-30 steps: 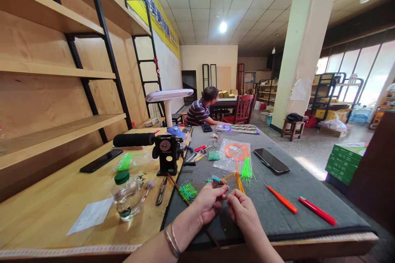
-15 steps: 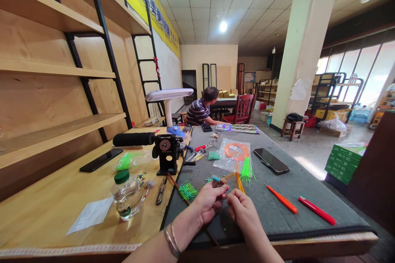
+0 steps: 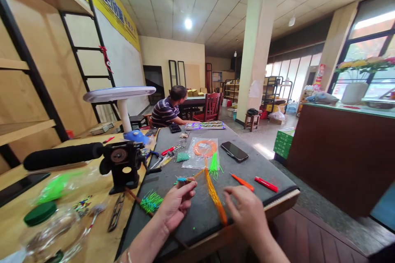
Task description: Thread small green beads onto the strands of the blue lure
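My left hand (image 3: 178, 202) is closed, thumb against forefinger, on a small bundle of turquoise pieces (image 3: 182, 179) with thin orange thread running from it. Over the front of the grey mat, my right hand (image 3: 248, 207) has its fingers loosely bent and apart, holding nothing that I can see. Just beyond it lie an orange pointed tool (image 3: 242, 182) and a red pen-like tool (image 3: 266, 184). Between the hands, a hank of orange strands (image 3: 215, 197) runs down the mat. Green and turquoise strands (image 3: 151, 202) lie left of my left hand.
A black hand-cranked winder (image 3: 123, 168) stands on the left, near a green-capped jar (image 3: 40, 213) and thread snips (image 3: 116, 213). Farther back are a phone (image 3: 234, 151), a plastic bag with orange line (image 3: 191, 160) and a white lamp (image 3: 123, 111). Another person (image 3: 168, 109) sits beyond.
My right hand has parted from my left and moved right, toward the orange tool. My left hand keeps the turquoise bundle. The view has turned right.
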### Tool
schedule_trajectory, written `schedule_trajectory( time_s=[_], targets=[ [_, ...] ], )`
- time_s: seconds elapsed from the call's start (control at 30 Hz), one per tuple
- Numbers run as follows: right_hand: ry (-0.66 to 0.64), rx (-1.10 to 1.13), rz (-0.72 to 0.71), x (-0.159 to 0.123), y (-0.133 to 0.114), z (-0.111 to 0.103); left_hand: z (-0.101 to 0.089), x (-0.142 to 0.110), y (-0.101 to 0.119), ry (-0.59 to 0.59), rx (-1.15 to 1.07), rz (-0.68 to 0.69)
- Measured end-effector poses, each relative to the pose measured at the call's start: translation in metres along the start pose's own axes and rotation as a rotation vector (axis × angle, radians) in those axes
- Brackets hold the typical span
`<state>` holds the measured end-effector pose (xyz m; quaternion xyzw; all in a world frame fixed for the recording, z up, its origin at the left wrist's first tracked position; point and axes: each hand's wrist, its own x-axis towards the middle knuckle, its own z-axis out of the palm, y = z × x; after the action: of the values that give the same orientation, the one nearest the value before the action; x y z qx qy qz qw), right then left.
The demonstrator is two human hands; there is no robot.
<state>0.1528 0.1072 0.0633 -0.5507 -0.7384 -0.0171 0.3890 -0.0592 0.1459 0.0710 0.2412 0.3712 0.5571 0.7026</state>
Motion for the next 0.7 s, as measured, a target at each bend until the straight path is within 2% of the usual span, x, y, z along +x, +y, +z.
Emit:
schedule_trajectory(
  time_s=[0.07,0.1,0.17,0.23,0.3,0.4,0.47,0.57,0.7],
  targets=[
    [0.078,-0.224,0.072,0.005,0.04,-0.018,0.001,-0.002,0.0,-0.008,-0.003,-0.028],
    [0.072,-0.345,0.119,0.009,0.06,-0.024,0.002,-0.002,0.0,-0.013,-0.005,-0.044],
    [-0.058,-0.557,0.178,0.016,0.097,-0.031,0.004,-0.002,-0.001,-0.018,-0.008,-0.069],
    [-0.112,-0.588,0.162,0.021,0.123,-0.031,0.006,-0.002,-0.001,-0.018,-0.007,-0.081],
    [-0.109,-0.603,0.161,0.024,0.138,-0.026,0.007,-0.001,-0.001,-0.024,-0.001,-0.091],
    [-0.059,-0.663,0.177,0.024,0.145,-0.018,0.008,0.0,-0.001,-0.017,-0.004,-0.089],
    [-0.016,-0.695,0.173,0.024,0.141,-0.014,0.008,0.001,-0.002,-0.004,-0.016,-0.083],
    [0.073,-0.633,0.112,0.027,0.123,-0.009,0.006,0.002,-0.003,-0.006,-0.022,-0.084],
    [0.112,-0.366,-0.016,0.029,0.09,-0.012,0.003,0.001,-0.002,-0.013,0.002,-0.078]
  ],
)
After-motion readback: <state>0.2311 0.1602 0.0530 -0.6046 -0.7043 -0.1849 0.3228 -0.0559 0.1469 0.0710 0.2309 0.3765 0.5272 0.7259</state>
